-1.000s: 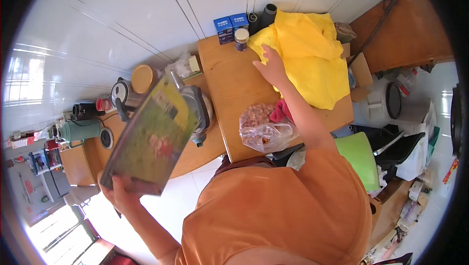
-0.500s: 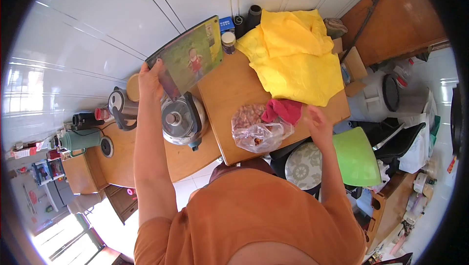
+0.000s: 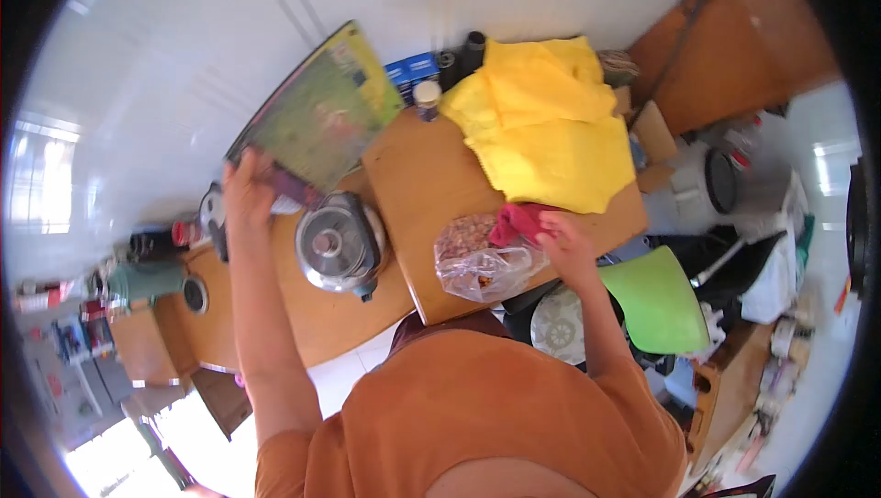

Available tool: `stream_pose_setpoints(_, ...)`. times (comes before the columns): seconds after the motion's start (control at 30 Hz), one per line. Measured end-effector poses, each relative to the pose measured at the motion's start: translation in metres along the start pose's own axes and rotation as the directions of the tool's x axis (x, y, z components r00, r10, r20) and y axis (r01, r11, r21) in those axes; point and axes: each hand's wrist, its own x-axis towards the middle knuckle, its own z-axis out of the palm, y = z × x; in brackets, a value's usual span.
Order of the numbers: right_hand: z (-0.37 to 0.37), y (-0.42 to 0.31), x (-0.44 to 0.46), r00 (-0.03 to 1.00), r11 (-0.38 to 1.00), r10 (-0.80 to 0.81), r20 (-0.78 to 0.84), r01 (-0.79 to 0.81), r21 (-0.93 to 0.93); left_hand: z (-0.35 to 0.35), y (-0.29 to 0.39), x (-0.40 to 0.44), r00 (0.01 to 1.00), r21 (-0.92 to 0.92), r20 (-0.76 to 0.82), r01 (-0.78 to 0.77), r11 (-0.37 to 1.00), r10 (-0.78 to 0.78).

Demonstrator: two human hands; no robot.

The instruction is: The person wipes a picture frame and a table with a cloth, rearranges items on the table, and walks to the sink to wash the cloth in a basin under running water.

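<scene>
My left hand [image 3: 248, 193] is closed on the lower left corner of a photo panel [image 3: 317, 112], a flat board with a green picture of a small figure in red. The panel is tilted above the table and blurred. My right hand [image 3: 569, 246] is at the right end of a crumpled dark red cloth [image 3: 521, 224], fingers apart and seeming to touch its edge. Against the cloth lies a clear plastic bag [image 3: 491, 276] of small pinkish-brown pieces, perhaps peanuts. Below the panel stands a round electric cooker [image 3: 335, 246] with a glass lid.
Yellow cloth [image 3: 551, 131] lies folded on the wooden table [image 3: 404, 195]. Beside it are a small jar [image 3: 427, 99], a blue box [image 3: 411, 74] and a black bottle [image 3: 473, 50] along the wall. A green chair [image 3: 656, 301] and a round patterned stool [image 3: 560, 324] stand at the right.
My left hand has carried the photo panel to the left and slightly down. My right hand has moved left to the red cloth. The view has shifted a little.
</scene>
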Motion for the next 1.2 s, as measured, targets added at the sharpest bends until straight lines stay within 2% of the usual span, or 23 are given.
stream_pose_setpoints(0.1,0.016,-0.016,-0.007,0.997,0.991,-0.069,0.02,0.071,-0.11,0.03,0.028,-0.021,0.998,0.013,0.031,-0.061,0.998,0.06)
stream_pose_setpoints(0.2,0.027,-0.032,-0.028,0.989,0.969,-0.14,0.043,0.145,-0.198,0.022,0.037,-0.016,0.996,0.023,0.041,-0.08,0.997,0.079)
stream_pose_setpoints(0.3,0.032,-0.041,-0.05,0.985,0.942,-0.167,0.053,0.175,-0.286,0.027,0.04,-0.014,0.983,-0.017,0.144,-0.109,0.994,0.11)
stream_pose_setpoints(0.4,0.032,-0.052,-0.067,0.996,0.965,-0.085,0.006,0.084,-0.25,0.023,0.042,-0.009,0.972,0.077,0.093,-0.221,0.972,0.214)
stream_pose_setpoints(0.5,0.026,-0.042,-0.073,0.996,0.961,-0.084,-0.005,0.079,-0.265,0.029,0.046,-0.019,0.971,0.164,0.072,-0.236,0.958,0.227)
stream_pose_setpoints(0.7,0.008,-0.035,-0.045,0.991,0.973,-0.129,0.045,0.136,-0.187,0.034,0.037,-0.025,0.972,0.09,0.115,-0.216,0.972,0.206)
stream_pose_setpoints(0.9,-0.026,-0.022,-0.015,0.986,0.97,-0.152,0.074,0.163,-0.182,0.076,0.022,-0.029,0.956,0.236,0.052,-0.292,0.927,0.288)
stream_pose_setpoints(1.0,-0.04,-0.008,-0.014,0.99,0.979,-0.135,0.042,0.139,-0.15,0.093,0.018,-0.027,0.956,0.234,0.036,-0.293,0.927,0.292)
stream_pose_setpoints(1.1,-0.051,-0.001,-0.016,0.989,0.968,-0.131,0.074,0.143,-0.205,0.119,0.017,-0.026,0.951,0.196,0.068,-0.309,0.931,0.301)
stream_pose_setpoints(1.2,-0.056,0.005,-0.022,0.994,0.976,-0.076,0.076,0.09,-0.2,0.127,0.014,-0.009,0.97,0.164,0.035,-0.242,0.956,0.239)
